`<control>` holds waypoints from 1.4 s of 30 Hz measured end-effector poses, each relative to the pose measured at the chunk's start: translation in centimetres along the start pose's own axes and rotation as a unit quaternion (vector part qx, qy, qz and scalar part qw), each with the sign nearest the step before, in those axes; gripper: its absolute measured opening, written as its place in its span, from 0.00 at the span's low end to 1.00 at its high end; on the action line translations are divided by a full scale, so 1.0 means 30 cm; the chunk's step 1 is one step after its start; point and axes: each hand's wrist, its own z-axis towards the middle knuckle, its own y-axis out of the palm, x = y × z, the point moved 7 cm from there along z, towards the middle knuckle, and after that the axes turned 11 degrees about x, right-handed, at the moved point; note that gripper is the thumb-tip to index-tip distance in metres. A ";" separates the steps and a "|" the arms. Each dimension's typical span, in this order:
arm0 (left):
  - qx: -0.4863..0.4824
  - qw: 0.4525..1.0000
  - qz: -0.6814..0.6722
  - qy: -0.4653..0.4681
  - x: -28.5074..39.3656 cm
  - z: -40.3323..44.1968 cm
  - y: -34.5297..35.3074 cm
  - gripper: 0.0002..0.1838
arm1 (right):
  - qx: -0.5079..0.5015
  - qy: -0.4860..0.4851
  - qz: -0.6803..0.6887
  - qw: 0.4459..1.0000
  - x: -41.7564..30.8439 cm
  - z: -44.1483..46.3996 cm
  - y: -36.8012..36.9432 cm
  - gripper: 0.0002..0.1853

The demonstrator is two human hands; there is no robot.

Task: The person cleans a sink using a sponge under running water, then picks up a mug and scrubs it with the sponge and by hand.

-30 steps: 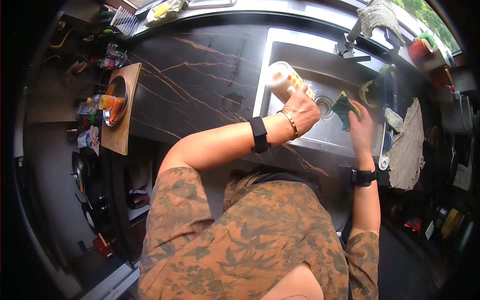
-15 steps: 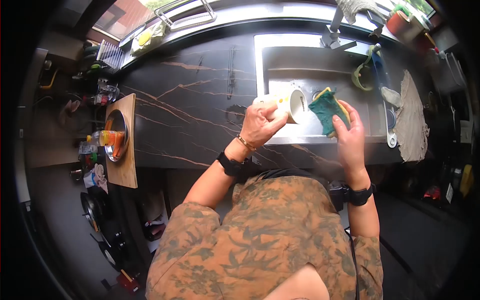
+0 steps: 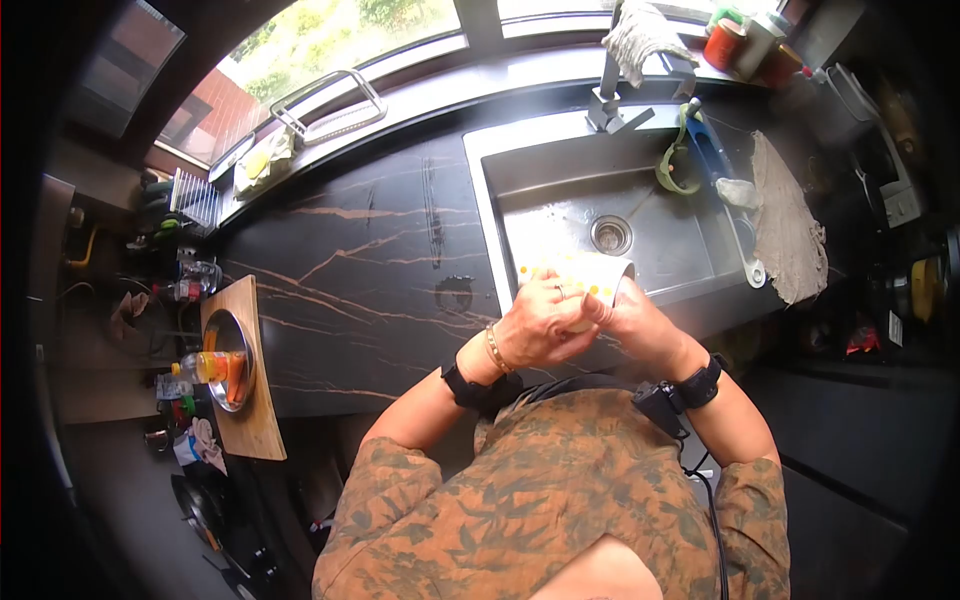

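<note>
Your left hand [image 3: 535,325] grasps the white, orange-dotted cup [image 3: 592,270]; keep it steady above the steel sink's [image 3: 482,190] front-left corner, near the counter's [image 3: 350,280] front edge. Your right hand [image 3: 648,322] meets its mouth, grip hidden; earlier it held a green-and-yellow sponge apart, now unseen.

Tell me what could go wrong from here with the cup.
The cup might slip: the left hand grips it, but the right hand is at its mouth with its fingers mostly hidden, so their hold is unclear.

It could knock against the sink, since it is held by the near edge.

The ring on the left hand sits close to the cup and might scratch it.
</note>
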 end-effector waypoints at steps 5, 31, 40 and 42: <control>-0.035 0.996 0.076 0.016 -0.036 -0.056 0.048 0.17 | 0.116 0.034 -0.019 0.992 0.046 0.016 -0.066 0.23; 0.298 0.800 -0.247 -0.458 -0.260 -0.216 -0.027 0.21 | 0.050 -0.259 -0.374 0.889 -0.115 -0.045 0.050 0.17; 0.251 0.842 -0.196 -0.436 -0.242 -0.218 -0.032 0.20 | -0.063 -0.049 -0.222 0.972 -0.065 -0.028 0.091 0.26; 0.261 0.839 -0.203 -0.431 -0.243 -0.216 -0.041 0.20 | -0.065 0.014 -0.185 0.980 -0.027 -0.025 0.083 0.27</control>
